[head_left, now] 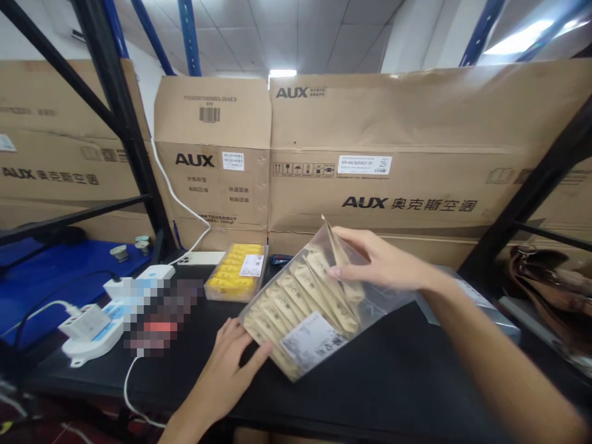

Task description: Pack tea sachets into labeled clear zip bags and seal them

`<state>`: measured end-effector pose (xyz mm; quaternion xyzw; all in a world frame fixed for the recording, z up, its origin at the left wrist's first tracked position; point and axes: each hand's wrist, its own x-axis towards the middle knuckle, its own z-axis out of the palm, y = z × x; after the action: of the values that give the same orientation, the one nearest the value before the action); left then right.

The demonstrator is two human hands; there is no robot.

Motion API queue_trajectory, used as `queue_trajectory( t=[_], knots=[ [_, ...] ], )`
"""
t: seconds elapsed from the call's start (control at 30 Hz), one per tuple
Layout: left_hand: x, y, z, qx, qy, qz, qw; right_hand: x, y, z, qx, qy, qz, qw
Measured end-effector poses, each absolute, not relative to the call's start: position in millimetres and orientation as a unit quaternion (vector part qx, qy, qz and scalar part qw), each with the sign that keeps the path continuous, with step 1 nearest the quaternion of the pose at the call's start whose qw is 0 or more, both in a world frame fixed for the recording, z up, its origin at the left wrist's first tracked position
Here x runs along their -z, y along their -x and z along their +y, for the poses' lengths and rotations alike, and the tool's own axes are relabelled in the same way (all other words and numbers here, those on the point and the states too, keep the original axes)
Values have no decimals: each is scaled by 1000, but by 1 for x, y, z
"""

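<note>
A clear plastic box (272, 308) holds a row of several beige packets and has a white label on its near side. It is tilted above the black table (388, 382). My right hand (370, 259) is at the box's open upper end, thumb and fingers closed on a beige packet there. My left hand (235, 357) supports the lower left end, its thumb along the near side and its fingers partly behind the box. Behind it, to the left, lies another clear box of yellow packets (231, 277) with a white label.
On the left are a white power strip (87, 345) with plugs and cables, and a blurred-out item. A grey-blue package (485, 308) lies behind my right forearm. Cardboard panels (416, 135) stand along the back; a brown bag (541, 277) is at far right.
</note>
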<state>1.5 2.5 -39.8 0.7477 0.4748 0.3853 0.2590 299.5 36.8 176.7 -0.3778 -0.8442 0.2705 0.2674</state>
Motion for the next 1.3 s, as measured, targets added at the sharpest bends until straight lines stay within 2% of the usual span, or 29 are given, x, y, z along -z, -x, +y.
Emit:
queue_trajectory(
  t=[0.1,0.17,0.23,0.33,0.43,0.6,0.73,0.93,1.13,1.3],
  knots=[
    [34,10,4,-332,-816,441,170,-220,-279,20,-187,379,-900,108],
    [24,22,5,-372,-794,454,158,-230,-262,11,-146,375,-914,51],
    [10,32,2,-466,-752,447,132,-228,-247,8,-138,355,-924,31],
    [-16,31,-8,-579,-718,374,94,-218,-233,16,-169,272,-947,26],
    [-44,14,-14,-585,-748,293,109,-211,-228,24,-195,207,-958,40],
    [-80,-8,-2,-586,-764,232,141,-206,-230,16,-174,234,-948,128],
    [-82,-16,7,-621,-728,198,214,-207,-243,10,-179,272,-926,192],
    [-75,-19,14,-616,-726,209,223,-217,-268,12,-219,324,-908,153],
    [-72,-21,14,-638,-711,226,192,-219,-284,3,-161,316,-920,168],
    [-74,-26,10,-644,-715,220,159,-216,-286,5,-120,376,-910,129]
  ],
)
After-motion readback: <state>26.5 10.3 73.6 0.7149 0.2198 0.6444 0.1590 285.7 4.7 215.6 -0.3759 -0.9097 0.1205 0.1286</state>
